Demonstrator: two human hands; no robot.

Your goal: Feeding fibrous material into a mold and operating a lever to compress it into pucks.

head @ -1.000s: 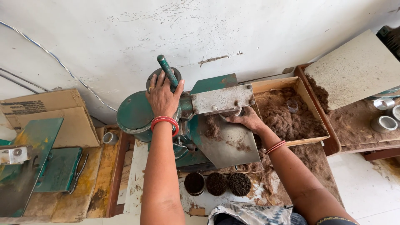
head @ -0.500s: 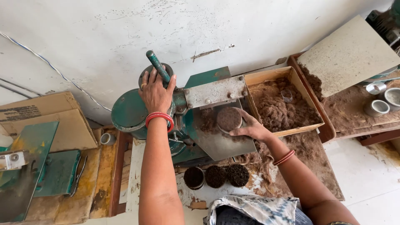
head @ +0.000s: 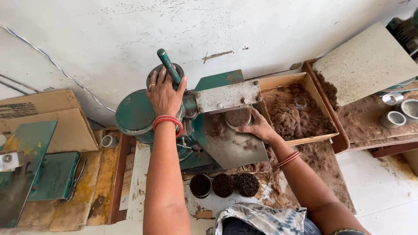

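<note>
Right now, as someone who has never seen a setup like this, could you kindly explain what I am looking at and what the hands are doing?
This is a single view from a camera worn on the person's head, looking down at their own two bare hands. In the middle stands a green hand-operated machine with a metal plate across its top. The left hand rests on its green lever handle. The right hand holds a small round cup packed with brown fibre under that plate. To the right, a wooden tray holds loose brown fibre. Below the machine stand three filled cups in a row. Cardboard boxes lie to the left.
</note>
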